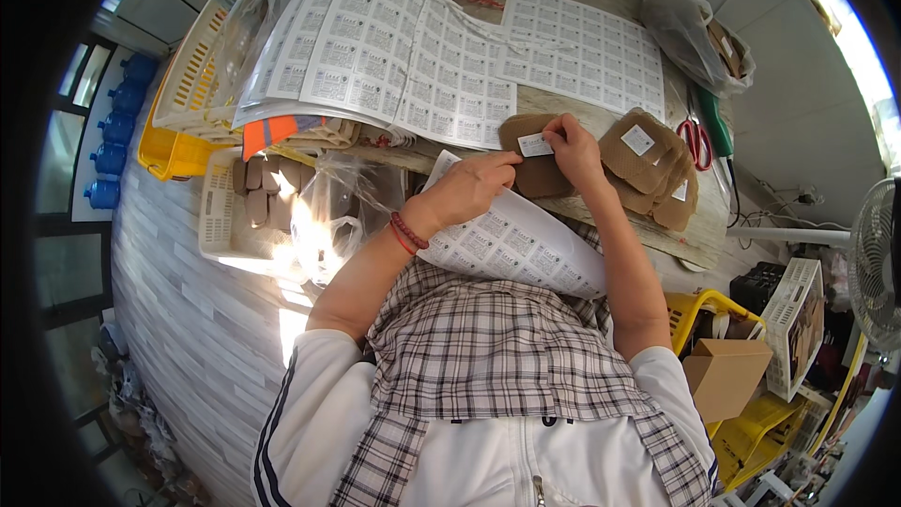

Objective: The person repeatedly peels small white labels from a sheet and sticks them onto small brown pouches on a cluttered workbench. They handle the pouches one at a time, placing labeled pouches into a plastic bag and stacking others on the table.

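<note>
My right hand (574,148) pinches the right end of a small white label (535,145), which lies over a brown textured pad with rounded corners (538,178). Fingertips of my left hand (472,188) are closed at the label's lower left corner; the thumb side is partly hidden. Under my left wrist, a curved sheet of printed labels (502,242) rests across my lap against the table edge. Right of my right hand sits an overlapping pile of similar brown pads (648,164). A white label (637,139) is on the top one.
Large label sheets (375,47) cover the table's far left, and another sheet (587,47) lies farther right. Red-handled scissors (694,143), a green-handled tool (715,122) and a plastic bag (699,38) are at right. A cream crate (221,207) holds brown pieces at left.
</note>
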`<action>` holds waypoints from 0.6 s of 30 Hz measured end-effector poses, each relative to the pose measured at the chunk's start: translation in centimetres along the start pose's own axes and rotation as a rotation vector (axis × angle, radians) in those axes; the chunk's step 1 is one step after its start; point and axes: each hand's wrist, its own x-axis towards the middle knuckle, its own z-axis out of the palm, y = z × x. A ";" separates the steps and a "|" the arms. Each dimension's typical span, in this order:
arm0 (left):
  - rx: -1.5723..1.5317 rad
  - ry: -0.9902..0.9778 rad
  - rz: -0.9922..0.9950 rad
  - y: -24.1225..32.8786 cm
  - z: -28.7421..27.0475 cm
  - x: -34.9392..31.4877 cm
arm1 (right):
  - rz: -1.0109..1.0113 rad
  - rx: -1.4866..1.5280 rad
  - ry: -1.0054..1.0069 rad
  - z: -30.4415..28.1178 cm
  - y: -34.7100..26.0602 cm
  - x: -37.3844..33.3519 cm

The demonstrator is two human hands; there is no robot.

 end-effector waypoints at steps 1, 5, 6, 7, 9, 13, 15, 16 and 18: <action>-0.013 -0.035 -0.041 0.3 -0.2 0.0 | 0.003 -0.015 0.002 -0.1 0.0 0.0; 0.000 0.071 0.036 -0.2 0.5 -0.1 | -0.003 -0.041 0.011 0.0 -0.5 -0.2; 0.002 0.071 0.056 0.0 0.3 0.0 | -0.006 -0.040 0.017 0.0 -0.6 -0.3; 0.005 0.071 0.076 0.1 0.2 0.1 | -0.017 -0.048 0.022 0.0 -0.6 -0.3; 0.069 0.055 0.112 -0.3 0.4 0.2 | -0.043 -0.062 0.029 0.1 -0.7 -0.4; 0.115 0.034 0.120 -0.2 0.4 0.5 | -0.192 -0.198 0.117 0.7 -0.8 -1.2; 0.137 0.040 0.133 -0.4 0.7 0.5 | -0.286 -0.264 0.186 1.2 -1.1 -1.7; 0.147 0.043 0.140 -0.5 0.8 0.6 | -0.271 -0.245 0.233 1.4 -1.3 -2.0; 0.136 0.047 0.145 -0.5 0.9 0.7 | -0.242 -0.208 0.327 1.4 -2.3 -2.4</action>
